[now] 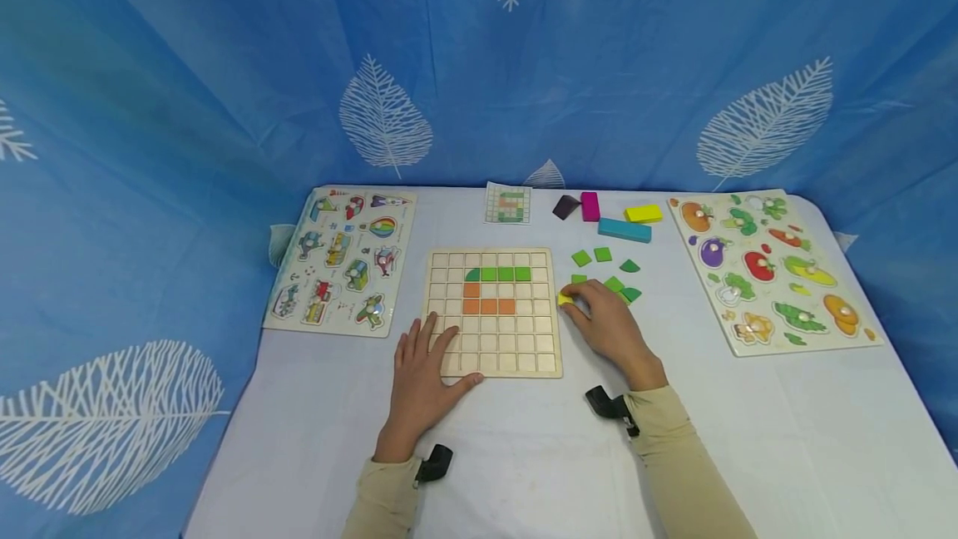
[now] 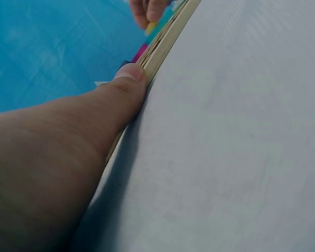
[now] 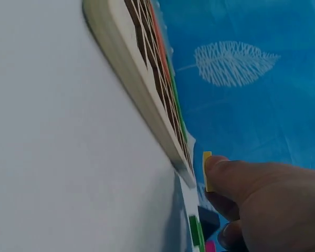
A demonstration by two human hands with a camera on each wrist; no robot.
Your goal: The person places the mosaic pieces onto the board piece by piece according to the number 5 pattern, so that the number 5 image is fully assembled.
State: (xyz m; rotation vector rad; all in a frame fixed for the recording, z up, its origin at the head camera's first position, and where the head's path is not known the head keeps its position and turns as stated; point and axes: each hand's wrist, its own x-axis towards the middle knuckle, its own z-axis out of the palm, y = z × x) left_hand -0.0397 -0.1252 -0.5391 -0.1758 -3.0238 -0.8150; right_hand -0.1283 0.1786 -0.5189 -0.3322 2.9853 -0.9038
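A wooden grid board (image 1: 524, 356) lies on the white table, with green tiles (image 1: 505, 274) in a row and orange tiles (image 1: 488, 305) below them. My left hand (image 1: 423, 364) rests flat on the board's lower left corner, fingers straight; its thumb (image 2: 127, 86) lies against the board's edge (image 2: 165, 42). My right hand (image 1: 606, 318) pinches a small yellow tile (image 1: 564, 298) just off the board's right edge. The right wrist view shows that tile (image 3: 207, 170) held upright at a fingertip beside the board (image 3: 142, 89). Loose green tiles (image 1: 602, 254) lie behind the right hand.
A small pattern card (image 1: 508, 203) lies behind the board. Purple, magenta, yellow and teal blocks (image 1: 624, 229) sit at the back right. A vehicle puzzle board (image 1: 342, 259) is at left, a vegetable puzzle board (image 1: 771, 269) at right. Blue leaf-print cloth surrounds the table.
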